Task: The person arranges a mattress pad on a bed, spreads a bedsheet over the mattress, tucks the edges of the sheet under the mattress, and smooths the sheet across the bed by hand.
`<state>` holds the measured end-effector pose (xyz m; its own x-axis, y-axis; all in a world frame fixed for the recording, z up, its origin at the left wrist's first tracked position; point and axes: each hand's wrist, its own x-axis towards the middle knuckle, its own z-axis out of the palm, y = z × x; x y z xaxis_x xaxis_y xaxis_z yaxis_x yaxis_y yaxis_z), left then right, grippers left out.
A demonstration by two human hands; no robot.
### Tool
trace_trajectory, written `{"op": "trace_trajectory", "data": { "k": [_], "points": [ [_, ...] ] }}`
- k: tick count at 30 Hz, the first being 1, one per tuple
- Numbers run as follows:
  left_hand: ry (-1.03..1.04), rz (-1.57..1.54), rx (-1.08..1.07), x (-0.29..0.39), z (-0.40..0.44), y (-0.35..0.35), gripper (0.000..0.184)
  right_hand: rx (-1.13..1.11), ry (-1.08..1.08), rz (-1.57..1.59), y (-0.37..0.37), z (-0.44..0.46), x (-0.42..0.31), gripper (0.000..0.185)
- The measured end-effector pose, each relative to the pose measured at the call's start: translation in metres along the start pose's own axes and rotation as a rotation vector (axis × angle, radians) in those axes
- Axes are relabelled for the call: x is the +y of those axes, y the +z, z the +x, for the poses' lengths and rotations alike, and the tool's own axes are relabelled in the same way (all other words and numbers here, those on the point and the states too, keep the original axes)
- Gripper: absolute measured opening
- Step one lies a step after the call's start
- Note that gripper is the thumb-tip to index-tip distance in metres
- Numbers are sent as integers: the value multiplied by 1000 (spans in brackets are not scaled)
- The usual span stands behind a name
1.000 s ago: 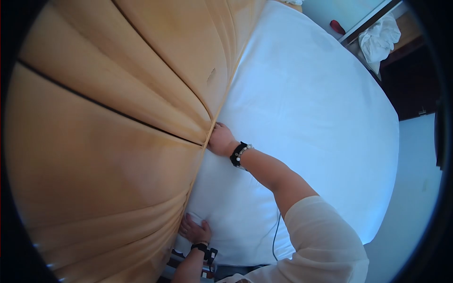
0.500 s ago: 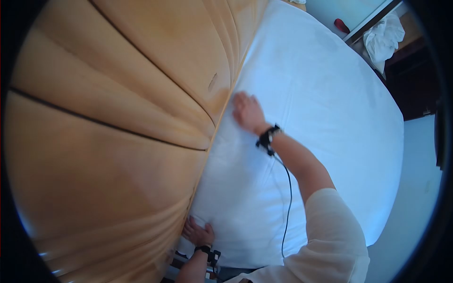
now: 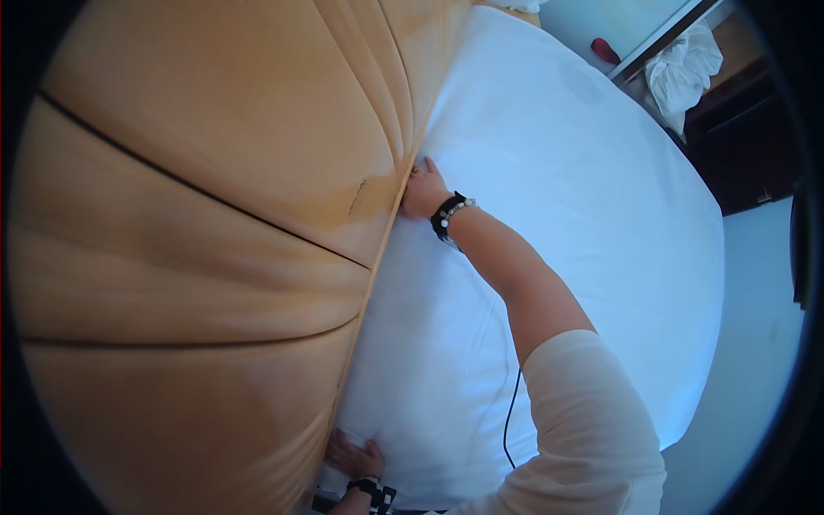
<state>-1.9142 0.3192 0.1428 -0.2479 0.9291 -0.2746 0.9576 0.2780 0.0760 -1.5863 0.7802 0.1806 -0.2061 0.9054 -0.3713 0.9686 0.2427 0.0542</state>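
A white sheet (image 3: 584,197) covers the mattress, which meets a tan padded headboard (image 3: 189,257) along a slanting seam. My right hand (image 3: 425,190) lies at this seam, its fingertips partly hidden against the headboard's edge. One finger stretches out over the sheet, and I see nothing held. Further down the seam, my left hand (image 3: 354,455) rests on the sheet's near corner, thumb apart from the fingers. Its fingertips reach the headboard and are dim and slightly blurred. Each wrist wears a black strap; the right one also has a beaded bracelet (image 3: 457,209).
A black cable (image 3: 512,412) runs over the sheet beside my right arm. Beyond the mattress are a bundled white cloth (image 3: 684,73), a dark cabinet (image 3: 742,146) and a small red object (image 3: 605,50). The headboard has dark creases and a worn patch.
My right hand has moved left from the sheet's surface to the headboard seam. The left hand sits slightly lower in view, still near the corner. The view has shifted a little.
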Motion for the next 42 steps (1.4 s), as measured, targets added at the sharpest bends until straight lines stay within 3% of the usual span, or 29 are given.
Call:
{"op": "trace_trajectory", "data": {
  "k": [2, 7, 11, 13, 14, 15, 16, 18, 19, 20, 22, 24, 28, 30, 35, 39, 42],
  "points": [
    [4, 7, -12, 3, -3, -10, 79, -66, 13, -45, -4, 2, -1, 63],
    [5, -8, -31, 4, -5, -18, 79, 25, 13, -30, 5, -1, 0, 61],
    [61, -26, 46, 2, -3, -24, 78, 342, -116, 340, 9, -38, 26, 55],
    [43, -34, 42, 6, -4, -23, 77, 724, 134, 437, 44, -58, 90, 52],
    [43, -15, 32, 6, -5, -23, 77, 620, 388, 433, 38, -78, 119, 52],
    [42, 5, 24, 6, -4, -23, 77, 670, 628, 387, 60, -84, 155, 52],
    [35, 2, 29, 6, -3, -21, 77, 518, 924, 555, 60, -95, 180, 54],
    [17, -18, 21, 4, -5, -14, 77, 86, 740, 492, 81, -54, 196, 58],
    [13, -15, 9, 6, -5, -14, 77, 256, 576, 156, 121, -9, 162, 61],
    [32, -38, 22, 10, 0, -16, 77, 262, 510, 343, 57, -12, 82, 62],
    [75, -44, 36, 10, 0, -25, 76, 163, 286, 251, 26, -1, 14, 63],
    [11, -12, 21, 16, 0, -27, 75, 171, 175, 193, 17, -13, -4, 67],
    [32, -4, 85, 11, 1, -14, 76, 367, 17, 449, 40, -23, -3, 67],
    [-19, -25, 12, 11, 1, -17, 79, 589, 184, 578, 42, -11, 12, 62],
    [35, -44, 26, -2, -2, -5, 80, 671, 615, 462, 36, 10, 83, 56],
    [40, -31, 0, -6, -2, 2, 81, 581, 1034, 444, 77, -42, 203, 62],
    [109, -55, 35, -12, -4, 9, 82, 249, 1360, 396, 121, -77, 285, 62]
  ]
}}
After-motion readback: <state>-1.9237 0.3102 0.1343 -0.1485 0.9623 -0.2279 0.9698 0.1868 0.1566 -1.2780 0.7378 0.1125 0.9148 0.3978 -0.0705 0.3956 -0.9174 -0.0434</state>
